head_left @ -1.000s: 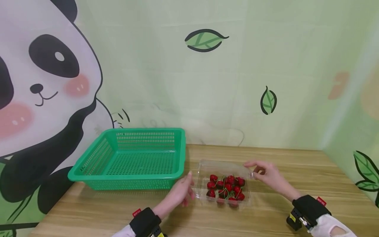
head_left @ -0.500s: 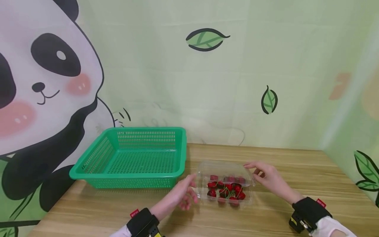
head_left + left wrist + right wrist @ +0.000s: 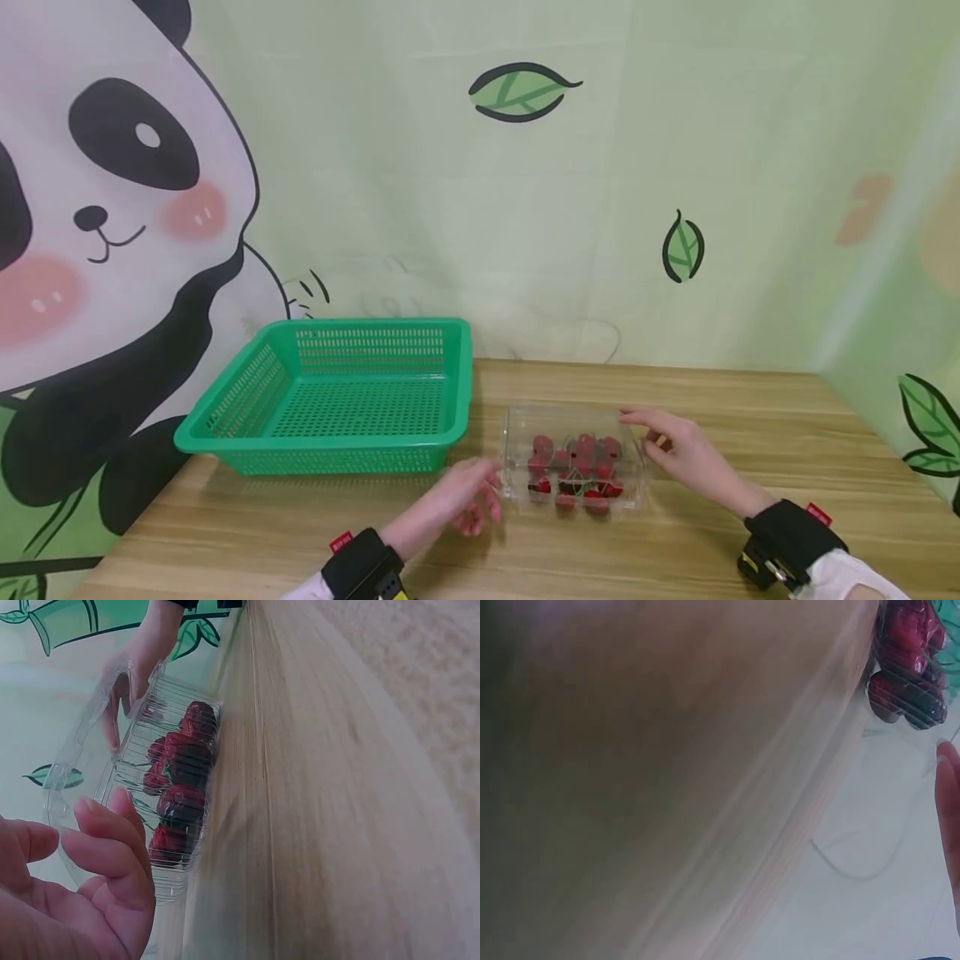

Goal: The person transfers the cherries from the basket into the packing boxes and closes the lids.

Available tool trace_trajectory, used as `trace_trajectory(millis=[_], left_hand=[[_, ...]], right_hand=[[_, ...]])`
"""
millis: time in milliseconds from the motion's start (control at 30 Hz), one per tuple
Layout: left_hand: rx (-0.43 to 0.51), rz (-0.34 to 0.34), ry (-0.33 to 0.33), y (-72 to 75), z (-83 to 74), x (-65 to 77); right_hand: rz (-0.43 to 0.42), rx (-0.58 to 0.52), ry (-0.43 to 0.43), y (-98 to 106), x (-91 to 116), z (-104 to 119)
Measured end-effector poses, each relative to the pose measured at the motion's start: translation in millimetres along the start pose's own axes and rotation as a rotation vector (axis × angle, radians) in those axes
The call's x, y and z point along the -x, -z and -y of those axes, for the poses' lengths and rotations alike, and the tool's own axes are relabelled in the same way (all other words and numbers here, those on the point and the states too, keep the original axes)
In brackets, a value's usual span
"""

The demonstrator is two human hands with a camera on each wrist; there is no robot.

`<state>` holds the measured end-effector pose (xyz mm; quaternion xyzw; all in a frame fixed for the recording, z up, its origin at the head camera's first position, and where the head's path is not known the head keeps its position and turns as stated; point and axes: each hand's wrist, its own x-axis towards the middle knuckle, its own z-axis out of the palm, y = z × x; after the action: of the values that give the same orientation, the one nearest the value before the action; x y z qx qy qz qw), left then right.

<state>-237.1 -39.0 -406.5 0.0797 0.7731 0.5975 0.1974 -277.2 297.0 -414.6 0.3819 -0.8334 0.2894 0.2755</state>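
Note:
A clear plastic clamshell box [image 3: 577, 508] holds several red cherries [image 3: 184, 772] with green stems, also seen in the right wrist view as cherries [image 3: 907, 667]. Its clear lid [image 3: 570, 421] now lies over most of the fruit; in the left wrist view a gap still shows between lid and base. My left hand [image 3: 461, 496] is at the box's left side, thumb and forefinger pinching the lid's edge. At the right side, my right hand [image 3: 678, 446] holds the lid's edge between thumb and fingers. In the right wrist view only a fingertip [image 3: 949, 795] shows.
A green plastic basket [image 3: 322, 446] with slotted walls stands on the wooden table [image 3: 735, 408], left of the box, its inside bare. Behind the table hangs a pale green cloth [image 3: 375, 167] printed with a panda and leaves.
The lid has swung forward and down from the back, over the cherries. My left hand has shifted slightly along the box's left side; my right hand has barely moved.

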Motion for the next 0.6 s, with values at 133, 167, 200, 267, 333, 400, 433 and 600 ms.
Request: trace_trajectory(millis=[133, 167, 200, 267, 333, 400, 433, 600], left_hand=[[0.008, 0.011, -0.023, 0.5, 0.6, -0.2], [0.01, 0.013, -0.026, 0.5, 0.8, -0.4], [0.011, 0.015, -0.029, 0.6, 0.7, -0.4], [0.021, 0.014, -0.032, 0.4, 0.5, -0.5], [0.031, 0.011, -0.032, 0.2, 0.8, -1.0], [0.041, 0.005, -0.03, 0.1, 0.6, -1.4], [0.045, 0.003, -0.029, -0.1, 0.8, -1.5], [0.043, 0.0, -0.027, 0.2, 0.9, -1.0]], right_hand=[[-0.006, 0.0, -0.123, 3, -1, 9], [0.006, -0.021, -0.195, 4, -2, 11], [0.023, -0.056, -0.282, 5, -3, 14], [0.066, -0.136, -0.485, 8, -6, 20], [0.131, -0.241, -0.695, 9, -9, 23], [0.196, -0.336, -0.85, 10, -12, 24], [0.226, -0.381, -0.909, 10, -13, 24], [0.294, -0.552, -1.048, 12, -13, 25]])
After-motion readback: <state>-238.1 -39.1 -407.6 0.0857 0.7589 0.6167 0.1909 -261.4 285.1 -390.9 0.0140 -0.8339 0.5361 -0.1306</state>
